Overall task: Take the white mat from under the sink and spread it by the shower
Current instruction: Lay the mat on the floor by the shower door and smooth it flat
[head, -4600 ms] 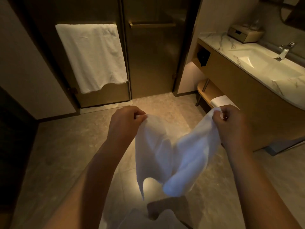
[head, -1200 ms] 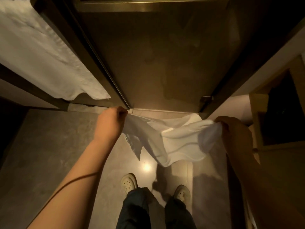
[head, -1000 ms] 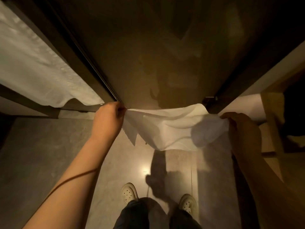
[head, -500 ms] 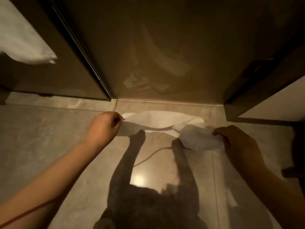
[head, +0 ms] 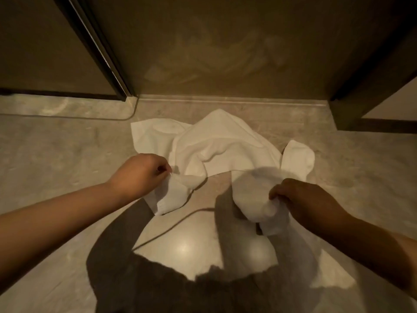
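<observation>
The white mat (head: 216, 143) lies crumpled on the stone floor, its far part resting just in front of the shower threshold (head: 225, 103). My left hand (head: 140, 175) pinches its near left corner, lifted a little off the floor. A bunched near right corner is gripped by my right hand (head: 302, 199). The middle of the mat is folded over itself in wrinkles. The glass shower door (head: 214, 41) rises straight ahead and reflects the mat faintly.
A dark door frame post (head: 99, 48) stands at the left of the shower door, another dark frame (head: 365, 71) at the right. A pale wall panel (head: 397, 102) shows at the far right. My shadow covers the floor (head: 45, 154) near the bottom.
I have crouched lower and the mat has come down from hanging between my hands onto the floor by the threshold. Both hands have drawn the near corners back toward me.
</observation>
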A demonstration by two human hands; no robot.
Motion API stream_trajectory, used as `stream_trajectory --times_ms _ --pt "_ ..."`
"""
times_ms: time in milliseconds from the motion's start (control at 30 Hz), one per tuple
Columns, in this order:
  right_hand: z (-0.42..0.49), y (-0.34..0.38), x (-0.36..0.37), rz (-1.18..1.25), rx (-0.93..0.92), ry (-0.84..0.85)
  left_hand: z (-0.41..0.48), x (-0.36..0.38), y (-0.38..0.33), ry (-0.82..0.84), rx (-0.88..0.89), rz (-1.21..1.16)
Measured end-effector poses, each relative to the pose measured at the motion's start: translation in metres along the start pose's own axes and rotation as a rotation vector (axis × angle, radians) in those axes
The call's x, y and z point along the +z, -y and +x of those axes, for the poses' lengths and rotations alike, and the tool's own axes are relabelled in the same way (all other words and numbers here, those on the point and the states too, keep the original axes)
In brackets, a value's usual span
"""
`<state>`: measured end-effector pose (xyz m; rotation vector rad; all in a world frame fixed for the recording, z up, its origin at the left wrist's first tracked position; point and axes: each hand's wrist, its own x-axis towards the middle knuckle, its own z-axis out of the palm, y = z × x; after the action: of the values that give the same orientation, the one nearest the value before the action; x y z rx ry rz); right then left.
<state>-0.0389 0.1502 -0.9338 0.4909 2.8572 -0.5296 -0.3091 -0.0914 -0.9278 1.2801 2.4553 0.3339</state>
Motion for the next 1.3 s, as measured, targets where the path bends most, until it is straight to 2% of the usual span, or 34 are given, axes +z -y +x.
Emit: stream_trajectory --times_ms 133,300,400,533,600,700,833,967,1133,1300 --pt "-0.014 0.005 0.025 -0.033 -0.009 0.079 -0.009 0.024 0.000 0.065 0.086 0.070" --pt "-0.025 0.013 0.038 -0.010 -0.043 0.132 -0.020 0.037 -0.005 0.142 0.083 0.091" --pt "-0.024 0.017 0.031 0.044 -0.040 0.052 -0.020 0.035 -0.013 0.119 0.073 0.075" --pt "-0.003 0.004 0.018 0.191 0.064 -0.262 -0.001 0.035 -0.019 -0.034 0.125 -0.044" --pt "0.012 -0.007 0.015 0.276 0.177 -0.352 0.015 0.039 -0.022 -0.071 0.163 -0.038" --pt "0.031 -0.020 0.019 0.342 0.335 -0.307 0.038 0.054 -0.031 -0.027 0.181 0.002" --pt "0.045 -0.025 0.034 0.390 0.341 -0.243 0.054 0.080 -0.033 0.064 0.144 0.085" --pt "0.055 -0.025 0.047 0.426 0.376 -0.262 0.057 0.096 -0.028 0.057 0.128 0.114" --pt "0.064 -0.029 0.053 0.451 0.433 -0.283 0.053 0.103 -0.024 0.073 0.207 0.223" --pt "0.062 -0.027 0.052 0.420 0.444 -0.336 0.047 0.099 -0.016 0.024 0.244 0.112"
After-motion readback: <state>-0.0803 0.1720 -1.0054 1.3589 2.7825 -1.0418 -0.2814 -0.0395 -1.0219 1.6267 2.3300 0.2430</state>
